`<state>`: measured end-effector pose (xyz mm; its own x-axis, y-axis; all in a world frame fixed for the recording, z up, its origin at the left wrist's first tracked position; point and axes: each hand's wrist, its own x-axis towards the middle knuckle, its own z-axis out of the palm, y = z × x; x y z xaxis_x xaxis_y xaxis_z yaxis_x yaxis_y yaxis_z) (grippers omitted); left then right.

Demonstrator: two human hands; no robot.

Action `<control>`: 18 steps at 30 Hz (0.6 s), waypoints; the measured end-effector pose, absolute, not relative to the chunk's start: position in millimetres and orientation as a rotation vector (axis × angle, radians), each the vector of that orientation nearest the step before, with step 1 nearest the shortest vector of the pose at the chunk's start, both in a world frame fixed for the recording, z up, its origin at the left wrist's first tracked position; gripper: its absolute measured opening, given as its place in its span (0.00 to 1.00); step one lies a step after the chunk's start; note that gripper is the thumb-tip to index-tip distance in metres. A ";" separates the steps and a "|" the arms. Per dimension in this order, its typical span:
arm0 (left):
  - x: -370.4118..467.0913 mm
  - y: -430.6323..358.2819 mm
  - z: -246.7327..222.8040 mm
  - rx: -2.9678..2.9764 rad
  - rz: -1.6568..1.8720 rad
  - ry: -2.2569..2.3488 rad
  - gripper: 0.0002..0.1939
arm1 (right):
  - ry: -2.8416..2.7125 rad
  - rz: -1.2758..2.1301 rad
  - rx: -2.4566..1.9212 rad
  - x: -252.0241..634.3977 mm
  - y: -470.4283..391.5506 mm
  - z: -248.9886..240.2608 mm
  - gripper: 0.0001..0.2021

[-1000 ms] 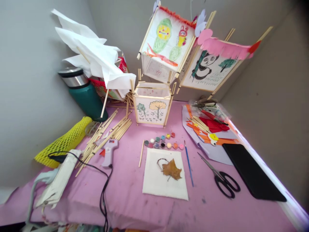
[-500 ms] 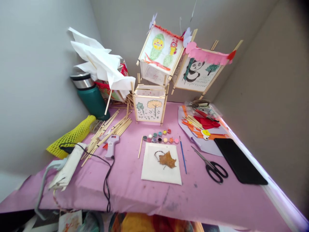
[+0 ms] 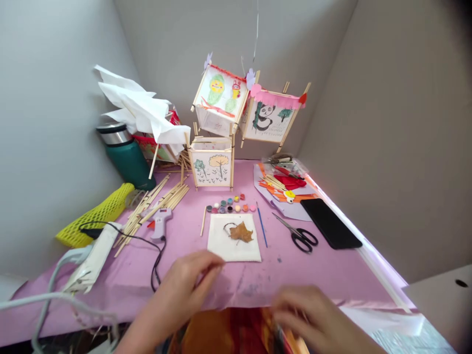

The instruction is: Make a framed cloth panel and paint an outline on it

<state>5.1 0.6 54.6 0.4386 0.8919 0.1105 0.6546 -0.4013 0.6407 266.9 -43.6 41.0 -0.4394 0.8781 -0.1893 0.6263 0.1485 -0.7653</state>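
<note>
My left hand (image 3: 190,278) is at the lower left corner of a white cloth pouch (image 3: 217,246). Its fingers are curled with the thumb close to them; whether they touch or pinch the cloth I cannot tell. A dry brown maple leaf (image 3: 242,232) lies on the pouch beside a patterned loop cord (image 3: 226,228). Over the table's front edge, my right hand (image 3: 308,312) is smeared by motion, so its grip is unclear. Small paint pots (image 3: 230,209) line the pouch's far side. A blue paintbrush (image 3: 262,226) lies to its right, a thin wooden stick (image 3: 203,221) to its left.
Scissors (image 3: 300,236) and a black phone (image 3: 330,223) lie on the right. A glue gun (image 3: 161,222), bamboo sticks (image 3: 173,196), a power strip (image 3: 94,258) and a teal bottle (image 3: 127,160) occupy the left. Paper lanterns (image 3: 212,167) stand and hang at the back.
Both my hands have come into view from below, the left to the pouch's near corner. The camera view has shifted, so the table's things appear further left.
</note>
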 end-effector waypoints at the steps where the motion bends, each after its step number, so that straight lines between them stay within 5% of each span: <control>1: 14.6 13.7 55.3 2.171 0.688 1.370 0.09 | -2.101 0.995 -1.447 262.7 -28.4 43.7 0.12; 4: 41.3 50.6 47.9 2.203 0.718 1.474 0.10 | -2.038 0.585 -1.479 251.6 22.1 45.1 0.07; 7: 57.7 77.5 35.1 2.196 0.615 1.592 0.12 | -2.036 0.540 -1.564 245.5 59.9 40.0 0.09; 14: 65.8 91.9 25.2 2.121 0.608 1.610 0.12 | -2.068 0.682 -1.602 240.8 79.2 37.8 0.13; 18: 63.6 86.6 29.2 2.000 0.745 1.615 0.14 | -1.877 1.131 -1.437 238.7 87.9 46.6 0.12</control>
